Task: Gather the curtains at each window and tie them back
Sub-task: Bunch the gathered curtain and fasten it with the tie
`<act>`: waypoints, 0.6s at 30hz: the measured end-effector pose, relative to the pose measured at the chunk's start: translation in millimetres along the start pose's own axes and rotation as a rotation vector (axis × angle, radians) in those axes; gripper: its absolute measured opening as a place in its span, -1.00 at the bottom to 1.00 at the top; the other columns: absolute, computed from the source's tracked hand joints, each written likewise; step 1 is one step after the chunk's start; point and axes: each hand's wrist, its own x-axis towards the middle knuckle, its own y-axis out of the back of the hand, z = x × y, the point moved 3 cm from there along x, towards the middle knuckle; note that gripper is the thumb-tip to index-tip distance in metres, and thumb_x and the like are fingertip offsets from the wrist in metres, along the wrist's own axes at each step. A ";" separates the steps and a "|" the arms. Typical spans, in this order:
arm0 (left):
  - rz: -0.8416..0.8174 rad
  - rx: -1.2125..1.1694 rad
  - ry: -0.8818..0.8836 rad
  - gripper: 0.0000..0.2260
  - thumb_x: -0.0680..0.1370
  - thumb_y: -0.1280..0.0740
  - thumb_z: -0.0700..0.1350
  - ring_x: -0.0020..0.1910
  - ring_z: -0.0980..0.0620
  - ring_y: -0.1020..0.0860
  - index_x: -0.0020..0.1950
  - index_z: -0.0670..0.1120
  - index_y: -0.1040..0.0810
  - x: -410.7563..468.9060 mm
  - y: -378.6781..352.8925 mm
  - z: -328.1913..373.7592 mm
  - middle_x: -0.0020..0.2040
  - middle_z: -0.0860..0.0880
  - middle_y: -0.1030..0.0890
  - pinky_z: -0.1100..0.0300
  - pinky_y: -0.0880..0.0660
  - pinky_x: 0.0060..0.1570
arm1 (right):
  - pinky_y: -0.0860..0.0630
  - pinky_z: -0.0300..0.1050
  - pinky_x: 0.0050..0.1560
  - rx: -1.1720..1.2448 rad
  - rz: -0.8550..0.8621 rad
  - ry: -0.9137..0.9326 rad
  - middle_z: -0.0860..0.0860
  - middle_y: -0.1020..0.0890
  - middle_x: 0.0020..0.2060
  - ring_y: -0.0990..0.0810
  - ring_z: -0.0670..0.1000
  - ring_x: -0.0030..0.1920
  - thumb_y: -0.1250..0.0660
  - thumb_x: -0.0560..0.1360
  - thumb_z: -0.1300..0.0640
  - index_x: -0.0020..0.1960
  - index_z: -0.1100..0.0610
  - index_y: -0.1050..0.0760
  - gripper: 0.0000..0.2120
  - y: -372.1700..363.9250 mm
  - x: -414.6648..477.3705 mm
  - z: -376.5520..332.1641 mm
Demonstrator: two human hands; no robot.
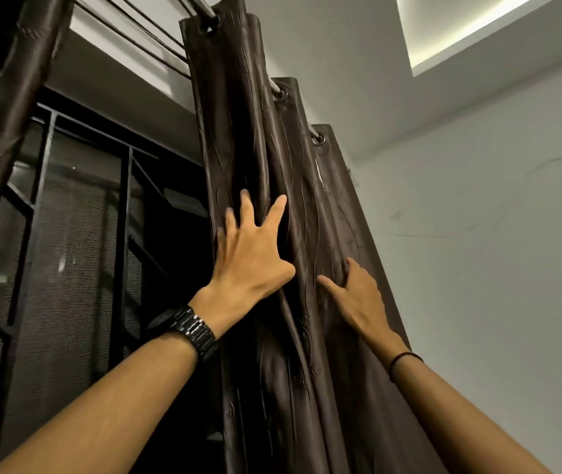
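A dark brown glossy curtain (249, 138) hangs in bunched folds from a metal rod (204, 8) through eyelets, in the middle of the view. My left hand (252, 258), with a black watch on the wrist, lies spread against the curtain's left folds, fingers straight. My right hand (358, 295) presses the folds further right; its fingers dig into the cloth and its thumb points left. A second brown curtain (2, 97) hangs at the upper left.
A dark window with a black metal grille (37, 213) fills the left between the two curtains. A white wall (478, 234) stands right of the curtain. A lit recess (460, 25) is in the ceiling above.
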 end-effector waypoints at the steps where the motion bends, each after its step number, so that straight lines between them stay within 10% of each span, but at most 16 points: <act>1: -0.001 -0.037 0.004 0.00 0.36 -0.36 -0.21 0.65 -0.38 0.11 0.69 0.16 0.10 1.5 -0.2 -1.5 0.69 -0.20 0.19 -0.33 -0.13 0.56 | -0.59 0.00 0.13 0.054 0.012 -0.002 0.09 -0.61 0.21 -0.60 0.13 0.16 -0.39 0.54 -0.24 0.37 0.10 -0.45 -0.44 -3.4 6.7 1.6; 3: -0.011 -0.089 0.014 0.01 0.37 -0.35 -0.24 0.66 -0.31 0.12 0.70 0.09 0.12 3.7 2.3 -4.5 0.70 -0.16 0.17 -0.25 -0.12 0.59 | -0.41 -0.34 -0.30 0.094 0.068 0.022 -0.04 -0.60 -0.25 -0.56 -0.01 -0.24 -0.46 0.53 -0.07 -0.17 0.03 -0.51 -0.77 -8.1 15.1 2.5; 5: 0.006 -0.114 0.013 -0.01 0.38 -0.35 -0.23 0.67 -0.27 0.12 0.70 0.04 0.11 5.6 6.9 -8.3 0.70 -0.14 0.12 -0.19 -0.11 0.61 | -0.20 -0.25 -0.47 0.102 0.124 0.059 -0.08 -0.37 -0.49 -0.33 -0.08 -0.46 -0.48 0.51 0.04 -0.39 0.04 -0.26 -0.54 -8.5 22.0 -4.5; 11: 0.203 -0.121 -0.035 -0.19 0.47 -0.32 0.13 0.68 -0.20 0.12 0.67 0.25 -0.03 15.8 39.1 -14.4 0.71 -0.09 0.03 -0.22 0.01 0.63 | -0.31 -0.12 -0.39 0.244 0.152 0.065 0.05 -0.39 -0.53 -0.36 0.00 -0.50 -0.41 0.49 0.20 -0.42 0.22 -0.36 -0.63 -6.3 50.3 -21.0; 18: 0.318 -0.329 -0.036 -0.23 0.42 -0.23 0.41 0.66 0.00 -0.14 0.62 0.34 -0.13 20.4 65.0 -11.6 0.67 0.01 -0.21 -0.09 -0.09 0.63 | -0.31 -0.04 -0.40 0.646 0.067 0.619 -0.03 -0.50 -0.49 -0.41 -0.12 -0.40 -0.23 0.45 0.13 -0.43 0.02 -0.43 -0.73 10.4 -15.3 -174.0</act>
